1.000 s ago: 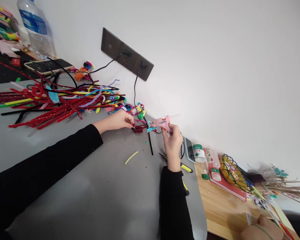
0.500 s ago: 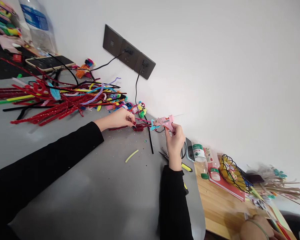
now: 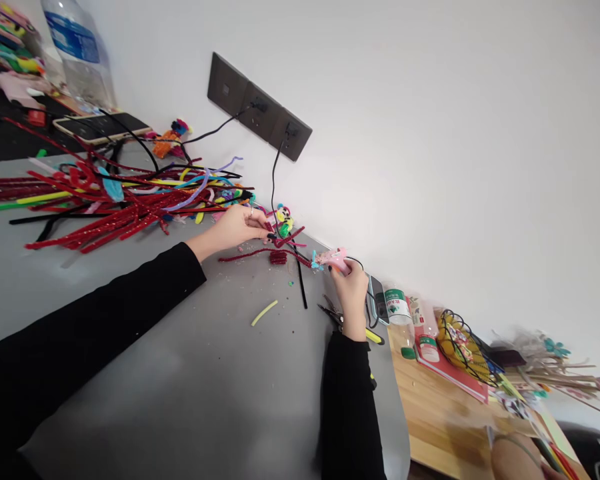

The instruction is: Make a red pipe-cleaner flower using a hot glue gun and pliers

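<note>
My left hand (image 3: 241, 225) is closed in a pinch at a short, bent dark red pipe cleaner (image 3: 293, 237); the fingers partly hide the contact. Just below it, a small folded dark red pipe cleaner bundle (image 3: 279, 257) lies on the grey table (image 3: 190, 373). A long dark red pipe cleaner (image 3: 245, 254) stretches beside that bundle. In my right hand (image 3: 353, 287) is a pink glue gun (image 3: 335, 257), held low near the tabletop, its light blue front end pointing left. A small panda-like pipe cleaner figure (image 3: 283, 215) sits beyond my left fingertips.
A heap of mostly red pipe cleaners (image 3: 130, 200) spreads at left. Pliers (image 3: 333, 312) and a yellow-handled tool (image 3: 374, 336) lie by my right wrist. A phone (image 3: 379, 300) and bottle (image 3: 399, 310) stand right. Cords run to the wall sockets (image 3: 260, 107). Another person's arm (image 3: 515, 459) shows lower right.
My left hand has let go of the folded red bundle and moved up and left to the bent pipe cleaner. The glue gun has come down and slightly right, away from the bundle.
</note>
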{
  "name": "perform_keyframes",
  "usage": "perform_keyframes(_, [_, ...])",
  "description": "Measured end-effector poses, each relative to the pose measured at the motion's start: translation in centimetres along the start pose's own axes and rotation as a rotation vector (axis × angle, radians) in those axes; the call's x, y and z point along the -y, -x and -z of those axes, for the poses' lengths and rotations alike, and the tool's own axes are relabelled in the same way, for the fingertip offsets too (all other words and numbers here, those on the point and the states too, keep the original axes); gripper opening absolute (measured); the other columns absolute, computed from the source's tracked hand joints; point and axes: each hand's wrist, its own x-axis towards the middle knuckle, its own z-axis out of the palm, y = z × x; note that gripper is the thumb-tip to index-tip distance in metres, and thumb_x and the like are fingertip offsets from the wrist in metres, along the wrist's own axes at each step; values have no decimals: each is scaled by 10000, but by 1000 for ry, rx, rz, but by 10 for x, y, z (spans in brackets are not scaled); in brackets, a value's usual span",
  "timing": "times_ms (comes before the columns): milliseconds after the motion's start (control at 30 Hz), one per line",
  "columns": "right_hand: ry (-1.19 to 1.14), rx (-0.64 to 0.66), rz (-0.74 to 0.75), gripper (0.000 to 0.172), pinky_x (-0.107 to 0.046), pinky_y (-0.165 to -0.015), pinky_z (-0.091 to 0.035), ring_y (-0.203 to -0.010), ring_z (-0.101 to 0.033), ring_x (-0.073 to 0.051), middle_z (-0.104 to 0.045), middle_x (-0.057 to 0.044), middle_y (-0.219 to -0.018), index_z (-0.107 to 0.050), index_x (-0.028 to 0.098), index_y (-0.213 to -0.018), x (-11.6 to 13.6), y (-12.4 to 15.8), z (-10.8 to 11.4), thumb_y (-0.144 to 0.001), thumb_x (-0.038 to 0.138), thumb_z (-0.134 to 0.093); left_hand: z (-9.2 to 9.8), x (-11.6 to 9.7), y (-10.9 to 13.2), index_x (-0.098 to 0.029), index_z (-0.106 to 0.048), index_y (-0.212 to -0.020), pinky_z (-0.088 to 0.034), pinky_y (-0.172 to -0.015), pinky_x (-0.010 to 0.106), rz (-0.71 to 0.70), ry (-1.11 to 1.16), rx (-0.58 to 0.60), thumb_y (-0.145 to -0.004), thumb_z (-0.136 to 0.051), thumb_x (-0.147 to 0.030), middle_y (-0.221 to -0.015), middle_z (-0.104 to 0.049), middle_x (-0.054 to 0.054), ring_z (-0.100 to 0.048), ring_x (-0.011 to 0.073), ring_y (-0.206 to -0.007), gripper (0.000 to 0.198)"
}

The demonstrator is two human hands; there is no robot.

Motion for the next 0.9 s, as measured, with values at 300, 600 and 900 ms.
perform_keyframes(300, [-143,-51,-48,371,-417,-864,-526,-903,-674,-257,-764,-172,-1018,-739,129,-1024,16,-2,5,-842,425,-609,-3,-9,5,-138,-704,-797,-602,-680,332,-56,85,-123,-609,-889,-502,-766,-763,89,-740,233,-734,450])
perform_keyframes(600, [-997,505,-151,475,-359,-792,-613,-847,-711,-187,-760,-74,-996,-713,215,-1124,84,19,2,-917,629,-606,-18,-21,14,-173,-710,-684,-608,-838,391,-273,104,-51,-672,-861,-554,-844,-786,97,-739,241,-839,410])
perform_keyframes(900, [-1267,783,-152,641,-451,-856,-630,-819,-736,-231,-781,-89,-949,-695,241,-1072,92,26,6,-751,795,-718,-14,-34,20,-212,-705,-590,-584,-809,369,-219,187,168,-638,-906,-452,-862,-767,87,-715,232,-828,317])
